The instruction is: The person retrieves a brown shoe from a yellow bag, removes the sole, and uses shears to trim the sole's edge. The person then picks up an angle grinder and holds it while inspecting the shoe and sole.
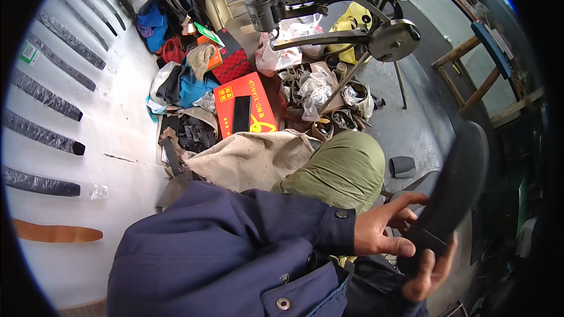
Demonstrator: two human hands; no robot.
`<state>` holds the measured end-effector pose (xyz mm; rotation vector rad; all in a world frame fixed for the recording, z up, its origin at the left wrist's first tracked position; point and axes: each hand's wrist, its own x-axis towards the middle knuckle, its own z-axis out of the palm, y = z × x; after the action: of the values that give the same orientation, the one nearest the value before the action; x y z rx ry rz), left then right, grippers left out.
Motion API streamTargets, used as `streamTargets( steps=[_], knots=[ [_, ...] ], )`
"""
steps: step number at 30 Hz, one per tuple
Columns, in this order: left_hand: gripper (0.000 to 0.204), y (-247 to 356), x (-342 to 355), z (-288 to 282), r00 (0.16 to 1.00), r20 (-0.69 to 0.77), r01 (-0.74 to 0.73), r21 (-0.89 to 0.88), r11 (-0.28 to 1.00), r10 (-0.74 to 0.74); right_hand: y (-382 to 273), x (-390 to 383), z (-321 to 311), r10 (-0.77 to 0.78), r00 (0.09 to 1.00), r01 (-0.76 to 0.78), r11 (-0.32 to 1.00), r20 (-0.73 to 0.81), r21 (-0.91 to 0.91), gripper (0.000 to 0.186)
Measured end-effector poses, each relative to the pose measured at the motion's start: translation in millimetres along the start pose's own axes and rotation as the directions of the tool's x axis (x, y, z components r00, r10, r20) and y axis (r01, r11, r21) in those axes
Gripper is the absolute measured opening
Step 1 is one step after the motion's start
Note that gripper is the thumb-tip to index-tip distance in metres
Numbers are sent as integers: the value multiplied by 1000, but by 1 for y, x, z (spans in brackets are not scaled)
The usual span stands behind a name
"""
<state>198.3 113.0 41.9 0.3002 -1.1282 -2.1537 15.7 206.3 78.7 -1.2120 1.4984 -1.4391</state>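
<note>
A black shoe sole (453, 185) stands on its heel end at the right, tilted, with its broad toe end up. Around its lower end my right hand (433, 270) is closed, the thumb pressed on the near face. My left hand (382, 226) reaches across from the left in a dark blue sleeve. Its thumb and bent fingers meet the sole's left edge near a thin line that crosses the heel part. Some fingertips of both hands are hidden behind the sole.
A hand-cranked sewing machine (264, 9) stands ahead. A red box (258, 97) carries a black phone (241, 114). Bins of tools and bags lie beside it. Black strips (47, 129) in plastic hang on the white wall. A wooden stool (470, 70) stands right; a dark scrap (402, 167) lies on the floor.
</note>
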Motion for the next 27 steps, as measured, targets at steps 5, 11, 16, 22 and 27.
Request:
streamTargets(
  steps=[5,11,16,22,27],
  knots=[
    [78,23,-33,-40,950,-297,-105,-16,994,96,10,26,93,28,974,-56,991,227,118,67],
    [63,34,-109,-163,757,-602,-241,102,965,253,32,27,68,109,974,-104,994,198,-39,56],
    [96,14,-142,-345,358,-904,305,348,887,233,66,14,18,221,975,-216,967,21,-135,51],
    [84,-33,-157,-443,308,-945,297,206,933,111,98,-20,0,350,935,-354,904,-60,-238,50],
    [84,-80,-192,-514,62,-975,591,210,779,216,108,-29,5,435,891,-453,853,-127,-259,49]
  ],
)
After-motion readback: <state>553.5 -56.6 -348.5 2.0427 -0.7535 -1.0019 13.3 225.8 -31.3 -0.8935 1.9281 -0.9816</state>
